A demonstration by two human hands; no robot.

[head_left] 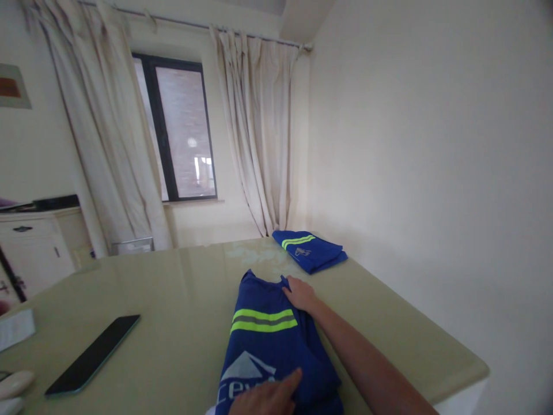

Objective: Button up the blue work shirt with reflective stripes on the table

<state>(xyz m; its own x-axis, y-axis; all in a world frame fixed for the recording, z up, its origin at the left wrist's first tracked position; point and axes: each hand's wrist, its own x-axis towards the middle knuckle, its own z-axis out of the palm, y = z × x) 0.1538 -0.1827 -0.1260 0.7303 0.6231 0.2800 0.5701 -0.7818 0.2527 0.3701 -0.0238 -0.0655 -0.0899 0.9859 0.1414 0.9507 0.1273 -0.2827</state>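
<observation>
Blue garment [265,294] flat on the worktop [181,300], straight ahead of me, layered into a long bundle, neck end away from me. My right hand [301,294] is at its far edge, right of the neck opening; grip looks drawn together on a bit of cloth there, though the fingertips are partly hidden. My left hand [265,399] lies over the near part, one finger pointing across the cloth; cut off by the view, so cannot tell whether that grip is clamped. Judged by eye: light, soft, limp, not fragile, slack enough for layers to slide or ruck. Best hold: all layers at once, at the shoulder edge and lower side. Looks: deep blue, lime band [264,321] with grey centre, pale peaked print [248,367] and lettering below, loose creases on the right.
</observation>
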